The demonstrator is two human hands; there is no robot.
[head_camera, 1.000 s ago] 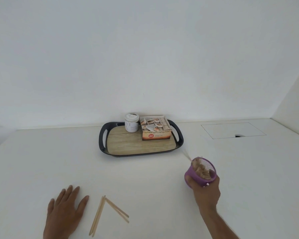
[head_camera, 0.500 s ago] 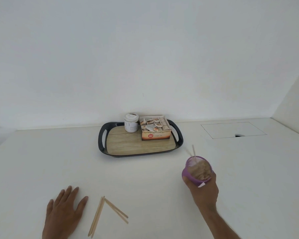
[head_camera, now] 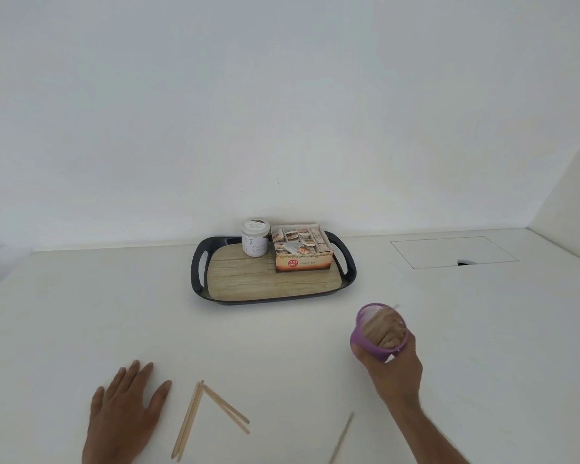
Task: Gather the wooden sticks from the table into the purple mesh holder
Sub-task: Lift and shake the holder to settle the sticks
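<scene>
- A new stick [head_camera: 341,437] now lies blurred on the worktop [head_camera: 282,343] by your right forearm.
- Your right hand [head_camera: 394,366] grips the purple mesh holder [head_camera: 379,333]; your flat, open left hand [head_camera: 123,416] rests beside the loose sticks [head_camera: 208,413].

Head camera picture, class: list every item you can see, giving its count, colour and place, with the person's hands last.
Table: one, white, fills the lower frame.
Tray: one, black rim with a wood-look floor, centre back of the table.
Jar: one, white, back of the tray.
Tea box: one, orange-brown, open, right of the jar.
Loose sticks: about four, pale wood, in a V near the front edge; a blurred one lies further right.
Holder: one, purple mesh, holding sticks, in the right hand.
Left hand: flat on the table.
Right hand: grips the holder.
</scene>
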